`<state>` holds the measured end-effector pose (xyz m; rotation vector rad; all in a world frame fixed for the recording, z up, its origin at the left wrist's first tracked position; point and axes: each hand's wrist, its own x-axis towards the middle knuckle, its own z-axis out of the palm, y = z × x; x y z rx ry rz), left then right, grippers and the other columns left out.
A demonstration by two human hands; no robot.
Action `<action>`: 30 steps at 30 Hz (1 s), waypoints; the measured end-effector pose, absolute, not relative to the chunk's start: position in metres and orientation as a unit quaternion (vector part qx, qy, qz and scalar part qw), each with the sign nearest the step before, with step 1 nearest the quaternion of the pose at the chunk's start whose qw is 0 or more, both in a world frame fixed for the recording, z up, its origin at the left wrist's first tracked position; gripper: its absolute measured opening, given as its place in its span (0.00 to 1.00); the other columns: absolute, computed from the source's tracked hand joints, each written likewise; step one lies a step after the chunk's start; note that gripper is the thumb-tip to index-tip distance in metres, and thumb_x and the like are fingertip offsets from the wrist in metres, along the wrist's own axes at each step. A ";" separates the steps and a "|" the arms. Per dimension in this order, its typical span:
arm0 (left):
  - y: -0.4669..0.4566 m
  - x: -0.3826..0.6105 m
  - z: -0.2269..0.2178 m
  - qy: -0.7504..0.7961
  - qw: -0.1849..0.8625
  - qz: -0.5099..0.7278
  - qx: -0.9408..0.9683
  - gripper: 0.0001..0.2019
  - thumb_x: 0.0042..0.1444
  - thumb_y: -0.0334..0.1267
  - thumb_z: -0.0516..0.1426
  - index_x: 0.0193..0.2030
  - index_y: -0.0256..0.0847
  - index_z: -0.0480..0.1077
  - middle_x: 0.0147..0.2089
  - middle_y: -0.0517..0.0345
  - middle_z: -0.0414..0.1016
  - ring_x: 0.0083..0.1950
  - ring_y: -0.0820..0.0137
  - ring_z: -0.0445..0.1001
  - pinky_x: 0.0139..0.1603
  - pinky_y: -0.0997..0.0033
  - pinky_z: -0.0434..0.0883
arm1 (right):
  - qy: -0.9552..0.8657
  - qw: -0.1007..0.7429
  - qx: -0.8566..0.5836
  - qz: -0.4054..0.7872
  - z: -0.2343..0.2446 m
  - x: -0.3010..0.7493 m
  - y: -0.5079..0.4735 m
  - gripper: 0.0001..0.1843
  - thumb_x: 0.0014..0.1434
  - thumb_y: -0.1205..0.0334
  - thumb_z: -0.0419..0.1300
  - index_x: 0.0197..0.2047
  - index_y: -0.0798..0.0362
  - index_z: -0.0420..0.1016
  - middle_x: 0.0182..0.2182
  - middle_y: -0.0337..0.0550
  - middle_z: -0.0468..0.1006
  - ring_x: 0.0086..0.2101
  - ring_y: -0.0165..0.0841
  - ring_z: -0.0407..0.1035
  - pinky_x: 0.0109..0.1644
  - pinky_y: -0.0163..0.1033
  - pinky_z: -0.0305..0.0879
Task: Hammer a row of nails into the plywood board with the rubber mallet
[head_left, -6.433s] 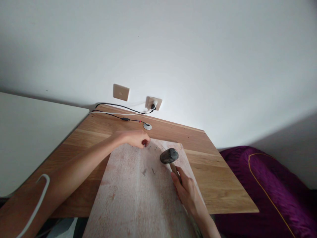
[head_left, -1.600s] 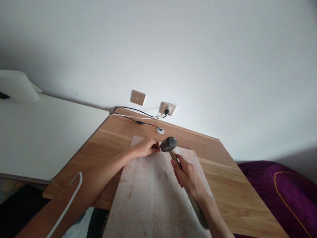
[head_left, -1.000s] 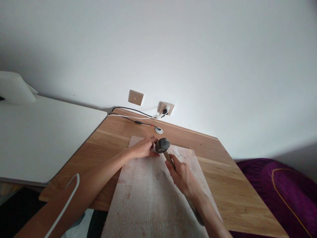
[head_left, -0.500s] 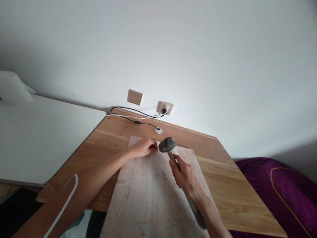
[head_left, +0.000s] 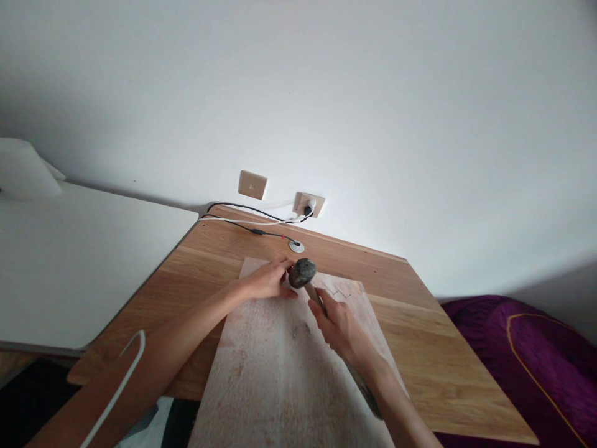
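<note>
My right hand (head_left: 340, 320) is wrapped round the wooden handle of a hammer (head_left: 302, 274) with a dark, blocky head. The handle runs back beneath my right forearm. Beside the hammer head, near the far edge of a pale wooden board (head_left: 261, 373), is my left hand (head_left: 269, 280). Its thumb and fingers are apart, on either side of the head, which covers part of the fingertips. Whether something small sits between them is hidden. Thin nails (head_left: 344, 294) show on the board's far right, and a couple more small nails (head_left: 308, 328) show near its middle.
The board lies on a wooden table (head_left: 448, 361) against a white wall. Cables (head_left: 252, 218) run along the back to a wall socket (head_left: 310, 204), near a round cable hole (head_left: 296, 247). A white table (head_left: 102, 249) stands left; purple fabric (head_left: 485, 330) is right.
The hammer head has shifted left, to between my left thumb and fingers. My left fingers, pinched together before, are now spread wider. My right hand has moved slightly left with the hammer.
</note>
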<state>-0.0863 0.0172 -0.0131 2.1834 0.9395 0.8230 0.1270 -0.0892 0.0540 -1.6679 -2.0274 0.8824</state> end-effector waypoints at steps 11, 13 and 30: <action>0.020 -0.086 -0.017 0.360 0.295 0.325 0.823 0.16 0.54 0.42 0.70 0.45 0.37 0.74 0.43 0.54 0.74 0.36 0.68 0.73 0.38 0.70 0.67 | -0.714 0.203 -0.582 0.331 0.049 0.131 -0.089 0.16 0.74 0.51 0.49 0.50 0.51 0.70 0.21 0.32 0.69 0.17 0.29 0.65 0.21 0.33 0.56; 0.022 -0.085 -0.018 0.355 0.300 0.323 0.824 0.10 0.59 0.40 0.67 0.41 0.37 0.75 0.39 0.56 0.74 0.35 0.69 0.73 0.36 0.71 0.65 | -0.707 0.228 -0.582 0.331 0.047 0.132 -0.091 0.18 0.74 0.48 0.48 0.53 0.51 0.70 0.20 0.31 0.68 0.17 0.29 0.64 0.21 0.33 0.56; 0.019 -0.087 -0.012 0.359 0.322 0.319 0.816 0.26 0.46 0.43 0.73 0.50 0.40 0.72 0.46 0.54 0.76 0.38 0.66 0.74 0.38 0.68 0.69 | -0.716 0.209 -0.586 0.317 0.052 0.129 -0.093 0.17 0.74 0.50 0.48 0.52 0.51 0.71 0.19 0.32 0.69 0.17 0.30 0.65 0.22 0.34 0.56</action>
